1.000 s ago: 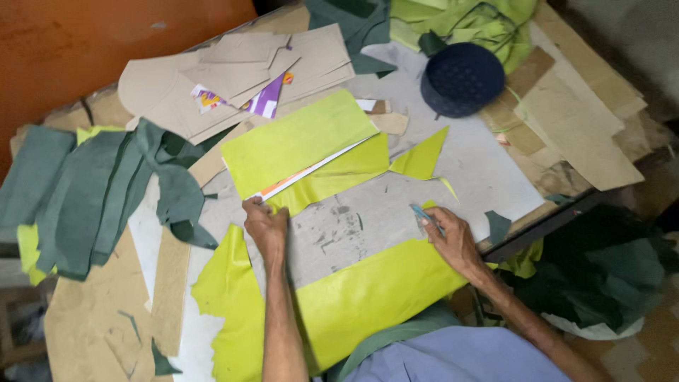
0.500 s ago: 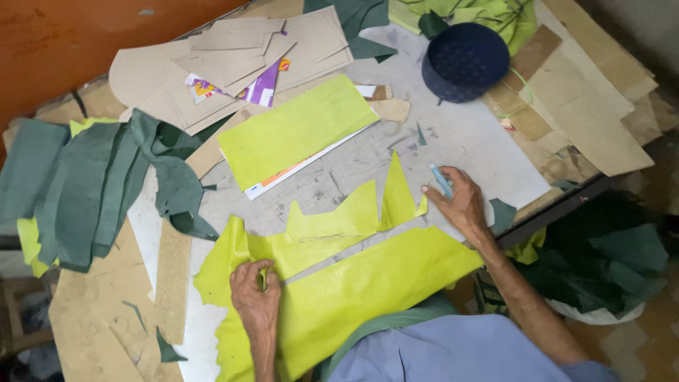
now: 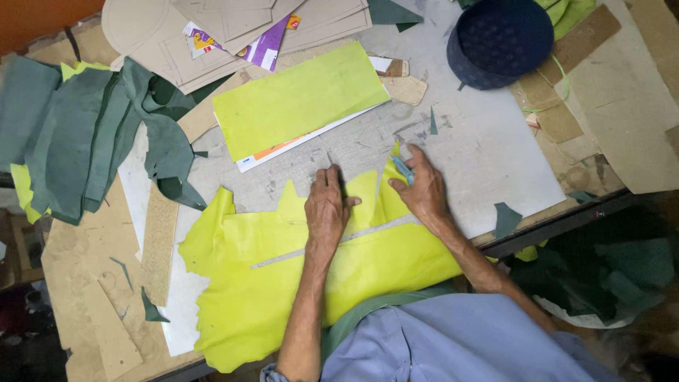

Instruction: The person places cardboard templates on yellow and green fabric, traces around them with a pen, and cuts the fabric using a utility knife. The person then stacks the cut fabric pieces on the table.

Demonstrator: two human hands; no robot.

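**Yellow-green sheet pressed flat under two hands**

Cluttered with offcuts, the grey worktable (image 3: 481,152) was seen from above. A large yellow-green sheet (image 3: 283,283) was spread across its near half, jagged along the far edge and slit from about 9 o'clock towards 3 o'clock. The left hand (image 3: 327,209) was laid palm-down on the sheet's far edge, fingers straight and nearly closed together, nothing gripped. The right hand (image 3: 422,189) was set just beside it at 3 o'clock, resting on the sheet's pointed corner, fingers curled round a small light-blue tool (image 3: 403,170) whose tip showed at 11 o'clock of the knuckles. A smaller yellow-green rectangle (image 3: 300,106) was placed at 12 o'clock of the left hand, well apart. Dark green pieces (image 3: 85,141) were heaped at 9 o'clock, cardboard patterns (image 3: 212,35) at 11 o'clock, and a navy round container (image 3: 498,39) at 1 o'clock.
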